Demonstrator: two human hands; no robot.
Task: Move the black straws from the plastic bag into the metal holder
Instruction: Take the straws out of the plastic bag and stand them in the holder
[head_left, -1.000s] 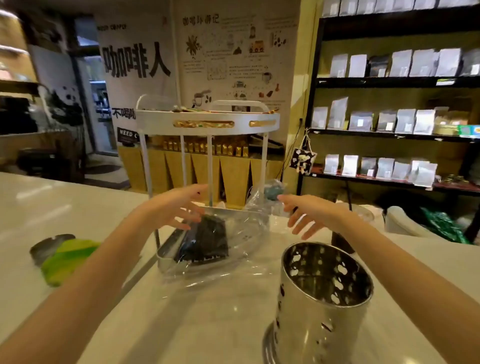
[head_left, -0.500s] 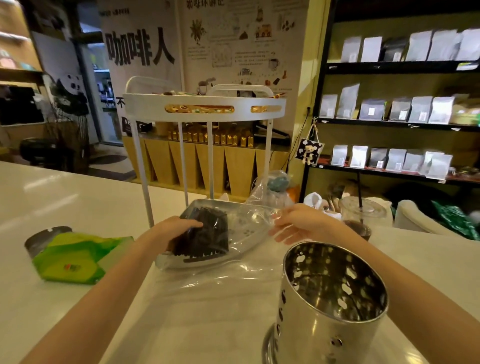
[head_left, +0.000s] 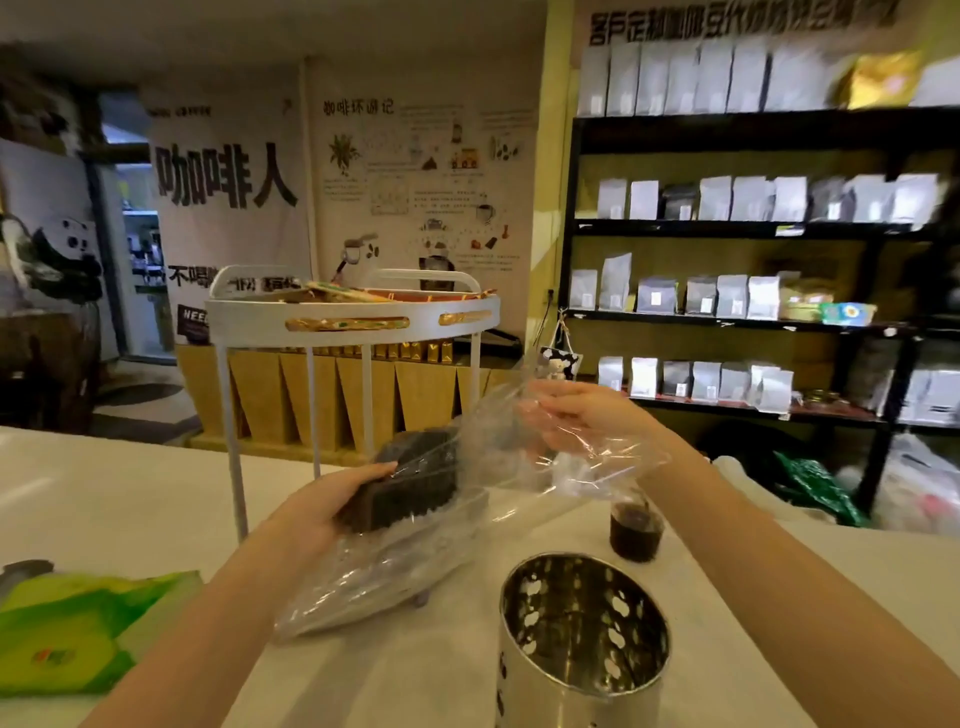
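Note:
A bundle of black straws (head_left: 415, 478) lies inside a clear plastic bag (head_left: 395, 561), lifted off the white counter. My left hand (head_left: 332, 501) grips the bundle's near end through the plastic. My right hand (head_left: 576, 415) pinches the bag's upper end, raised above the counter to the right. The perforated metal holder (head_left: 582, 644) stands upright at the near right, below my right arm, with nothing visible inside it.
A white two-tier rack (head_left: 353, 322) stands on the counter (head_left: 130, 509) behind the bag. A cup of dark drink (head_left: 636, 530) sits just beyond the holder. A green packet (head_left: 78, 634) lies at the near left. Shelves of pouches (head_left: 753, 296) fill the right wall.
Both hands have closed on the bag and lifted it, with the straws, off the counter. The view has tilted upward.

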